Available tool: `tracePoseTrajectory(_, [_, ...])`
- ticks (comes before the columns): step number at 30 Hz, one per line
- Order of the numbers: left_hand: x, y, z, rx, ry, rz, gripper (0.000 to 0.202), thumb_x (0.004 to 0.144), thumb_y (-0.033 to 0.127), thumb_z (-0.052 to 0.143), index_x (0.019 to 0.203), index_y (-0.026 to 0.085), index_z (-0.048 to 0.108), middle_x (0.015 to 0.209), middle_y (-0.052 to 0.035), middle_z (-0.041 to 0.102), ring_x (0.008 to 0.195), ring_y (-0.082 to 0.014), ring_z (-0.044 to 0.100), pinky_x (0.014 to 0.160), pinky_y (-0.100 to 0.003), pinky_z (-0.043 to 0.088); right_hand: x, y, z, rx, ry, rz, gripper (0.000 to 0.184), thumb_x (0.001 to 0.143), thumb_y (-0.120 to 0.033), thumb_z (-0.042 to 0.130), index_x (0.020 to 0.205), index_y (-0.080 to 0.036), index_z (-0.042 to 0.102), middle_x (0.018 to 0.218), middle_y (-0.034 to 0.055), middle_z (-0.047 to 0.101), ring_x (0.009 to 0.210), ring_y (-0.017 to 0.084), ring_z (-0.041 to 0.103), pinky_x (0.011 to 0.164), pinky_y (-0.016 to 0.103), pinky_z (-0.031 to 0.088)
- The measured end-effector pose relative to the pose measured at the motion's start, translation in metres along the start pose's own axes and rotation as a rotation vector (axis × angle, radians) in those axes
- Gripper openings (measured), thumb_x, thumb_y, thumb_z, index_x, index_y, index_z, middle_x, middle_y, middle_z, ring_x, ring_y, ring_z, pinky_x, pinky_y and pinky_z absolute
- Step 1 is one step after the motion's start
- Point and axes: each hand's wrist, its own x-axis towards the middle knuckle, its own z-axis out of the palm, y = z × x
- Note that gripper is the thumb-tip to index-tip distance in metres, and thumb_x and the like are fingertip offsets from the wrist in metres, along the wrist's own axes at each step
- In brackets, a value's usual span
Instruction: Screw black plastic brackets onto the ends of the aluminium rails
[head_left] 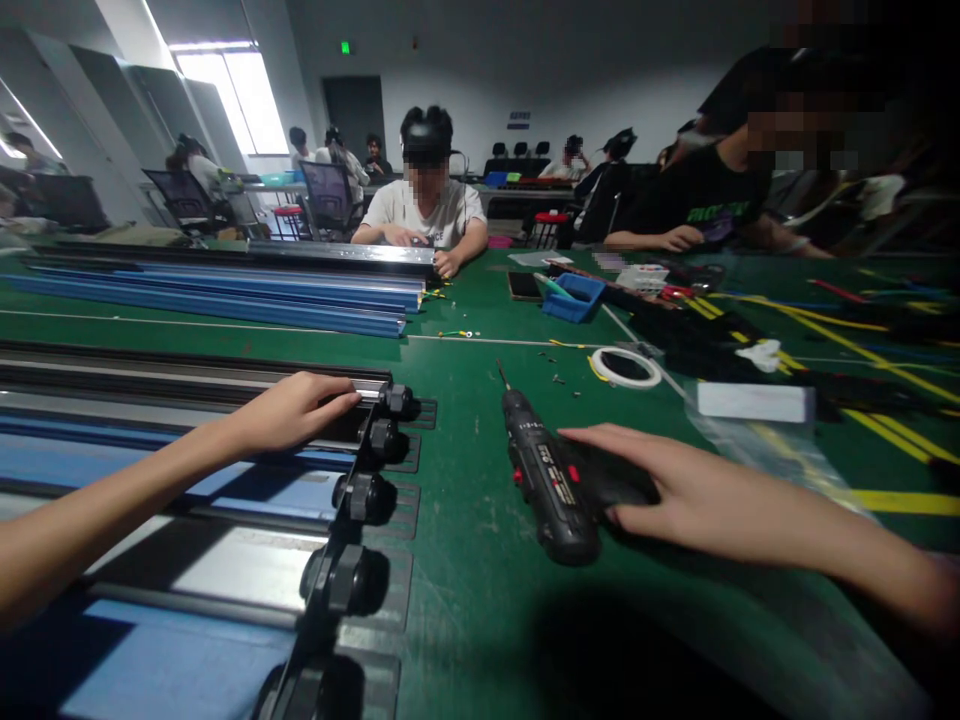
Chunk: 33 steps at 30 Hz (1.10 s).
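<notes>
My left hand (pixel 289 410) lies on top of a long metal rail (pixel 187 375), fingers curled over its end near a row of black knobs (pixel 367 495). My right hand (pixel 660 485) rests flat on the handle of a black cordless screwdriver (pixel 547 480) lying on the green table (pixel 465 560), its bit pointing away from me. The fingers are stretched out over the handle, not wrapped round it.
Blue and silver rails (pixel 225 295) lie stacked at the far left. A roll of white tape (pixel 626 367), a white box (pixel 754 402), a blue tray (pixel 574 297) and yellow and black cables (pixel 825 345) lie to the right. Other people sit across the table.
</notes>
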Motion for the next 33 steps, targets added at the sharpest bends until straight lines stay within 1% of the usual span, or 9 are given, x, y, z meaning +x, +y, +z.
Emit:
tracePoseTrajectory(3, [0.001, -0.002, 0.003, 0.020, 0.011, -0.005, 0.051, 0.106, 0.057, 0.039, 0.094, 0.018, 0.070, 0.086, -0.0048, 0.070, 0.076, -0.0185, 0.059, 0.071, -0.027, 0.041, 0.028, 0.012, -0.021, -0.129, 0.110, 0.085, 0.065, 0.086, -0.036, 0.073, 0.149, -0.023, 0.062, 0.143, 0.0119, 0.067, 0.122, 0.036, 0.067, 0.104, 0.048, 0.055])
tracePoseTrajectory(7, [0.002, -0.004, 0.004, 0.048, 0.018, 0.007, 0.054, 0.106, 0.059, 0.035, 0.093, 0.018, 0.069, 0.085, -0.0047, 0.068, 0.075, -0.0183, 0.058, 0.071, -0.027, 0.040, 0.096, 0.035, -0.034, -0.447, 0.272, 0.250, 0.053, 0.093, -0.035, 0.064, 0.140, -0.010, 0.066, 0.122, 0.0188, 0.075, 0.104, 0.035, 0.072, 0.094, 0.046, 0.056])
tracePoseTrajectory(10, [0.002, -0.005, 0.003, 0.049, 0.022, 0.015, 0.054, 0.106, 0.058, 0.035, 0.090, 0.018, 0.066, 0.084, -0.0041, 0.067, 0.075, -0.0177, 0.057, 0.070, -0.027, 0.038, 0.137, 0.047, -0.029, -0.535, 0.245, 0.318, 0.042, 0.091, -0.035, 0.068, 0.121, -0.006, 0.075, 0.109, 0.0228, 0.076, 0.097, 0.037, 0.073, 0.086, 0.045, 0.054])
tracePoseTrajectory(12, [0.003, -0.005, 0.003, 0.041, 0.023, 0.017, 0.053, 0.106, 0.057, 0.035, 0.086, 0.018, 0.064, 0.081, -0.0032, 0.065, 0.073, -0.0171, 0.055, 0.070, -0.027, 0.036, 0.151, 0.052, -0.022, -0.552, 0.189, 0.303, 0.026, 0.090, -0.029, 0.067, 0.102, -0.009, 0.079, 0.098, 0.0195, 0.077, 0.089, 0.033, 0.073, 0.082, 0.040, 0.052])
tracePoseTrajectory(15, [0.003, -0.006, 0.003, 0.022, 0.025, 0.024, 0.051, 0.106, 0.057, 0.037, 0.083, 0.018, 0.061, 0.079, -0.0023, 0.063, 0.072, -0.0170, 0.054, 0.070, -0.028, 0.034, 0.151, 0.058, -0.013, -0.567, 0.160, 0.256, 0.017, 0.090, -0.020, 0.062, 0.090, -0.013, 0.077, 0.090, 0.0145, 0.077, 0.082, 0.028, 0.071, 0.077, 0.036, 0.049])
tracePoseTrajectory(22, [0.003, -0.005, 0.003, 0.005, 0.032, 0.033, 0.050, 0.106, 0.055, 0.038, 0.084, 0.018, 0.063, 0.078, -0.0024, 0.064, 0.071, -0.0170, 0.053, 0.068, -0.028, 0.031, 0.134, 0.057, -0.009, -0.468, 0.316, 0.187, 0.022, 0.092, -0.018, 0.054, 0.093, -0.011, 0.075, 0.094, 0.0199, 0.075, 0.088, 0.032, 0.070, 0.083, 0.039, 0.048])
tracePoseTrajectory(27, [0.005, -0.009, 0.005, 0.014, 0.045, 0.042, 0.051, 0.106, 0.056, 0.039, 0.081, 0.017, 0.060, 0.074, -0.0004, 0.059, 0.069, -0.0149, 0.052, 0.067, -0.027, 0.030, 0.132, 0.041, -0.015, -0.160, 0.378, 0.120, 0.033, 0.097, -0.041, 0.059, 0.102, -0.013, 0.075, 0.091, 0.0125, 0.075, 0.080, 0.023, 0.069, 0.072, 0.032, 0.050])
tracePoseTrajectory(30, [0.006, -0.011, 0.005, 0.002, 0.062, 0.040, 0.051, 0.106, 0.056, 0.041, 0.082, 0.016, 0.062, 0.072, 0.0009, 0.057, 0.067, -0.0136, 0.050, 0.065, -0.026, 0.029, 0.124, 0.021, -0.010, 0.177, 0.453, 0.101, 0.050, 0.084, -0.062, 0.072, 0.096, -0.013, 0.075, 0.072, 0.0056, 0.068, 0.064, 0.017, 0.059, 0.060, 0.029, 0.043])
tracePoseTrajectory(33, [0.004, -0.011, 0.006, -0.010, 0.075, 0.041, 0.052, 0.105, 0.057, 0.044, 0.083, 0.016, 0.064, 0.070, 0.0013, 0.057, 0.064, -0.0129, 0.048, 0.063, -0.026, 0.030, 0.110, -0.007, 0.000, 0.345, 0.470, 0.100, 0.051, 0.073, -0.064, 0.082, 0.085, -0.015, 0.073, 0.062, 0.0012, 0.059, 0.057, 0.013, 0.048, 0.054, 0.028, 0.034])
